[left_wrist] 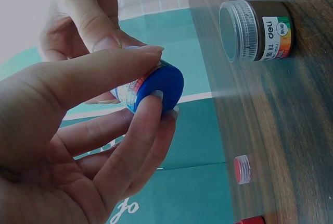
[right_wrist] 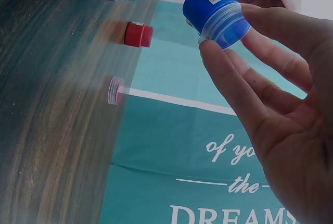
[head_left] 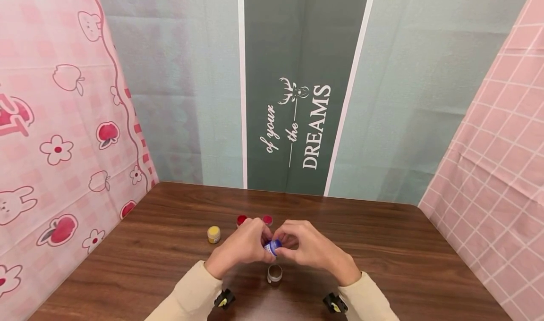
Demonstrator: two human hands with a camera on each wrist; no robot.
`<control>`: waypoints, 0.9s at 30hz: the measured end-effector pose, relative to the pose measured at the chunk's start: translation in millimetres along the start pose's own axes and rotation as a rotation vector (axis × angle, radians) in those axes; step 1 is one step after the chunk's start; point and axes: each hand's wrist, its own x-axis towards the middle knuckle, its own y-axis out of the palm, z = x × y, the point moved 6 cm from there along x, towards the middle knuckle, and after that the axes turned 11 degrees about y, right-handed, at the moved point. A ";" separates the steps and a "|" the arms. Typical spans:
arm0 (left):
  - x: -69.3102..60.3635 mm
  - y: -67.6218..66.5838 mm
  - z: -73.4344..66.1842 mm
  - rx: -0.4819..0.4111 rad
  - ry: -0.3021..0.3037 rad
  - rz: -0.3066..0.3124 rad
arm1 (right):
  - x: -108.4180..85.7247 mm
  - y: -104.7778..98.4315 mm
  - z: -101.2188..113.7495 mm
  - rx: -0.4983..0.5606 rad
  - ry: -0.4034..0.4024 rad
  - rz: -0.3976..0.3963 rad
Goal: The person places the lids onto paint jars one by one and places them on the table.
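Observation:
A small blue paint jar (head_left: 273, 247) with a clear ridged lid is held tilted between both hands above the table. My left hand (head_left: 250, 243) grips its blue body between thumb and fingers, with fingertips against the base in the left wrist view. My right hand (head_left: 308, 245) pinches the clear lid (right_wrist: 225, 28), which is on the jar in the right wrist view. Below the hands stands a brown paint jar (head_left: 275, 274) with a clear lid and a "deli" label, seen in the left wrist view.
Behind the hands are a red jar (right_wrist: 138, 34), partly hidden in the head view, and a flat clear lid (right_wrist: 115, 90) with reddish colour inside. To the left stands a yellow paint jar (head_left: 214, 235). Patterned cloths surround the wooden table (head_left: 382, 264).

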 end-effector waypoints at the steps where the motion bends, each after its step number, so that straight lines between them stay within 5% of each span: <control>1: -0.1 0.0 -0.2 0.000 0.000 0.000 | 0.0 0.1 -0.1 0.002 0.004 0.002; 27: -1.3 0.2 1.4 -0.031 -0.006 0.012 | -0.5 2.7 2.8 0.038 -0.135 0.024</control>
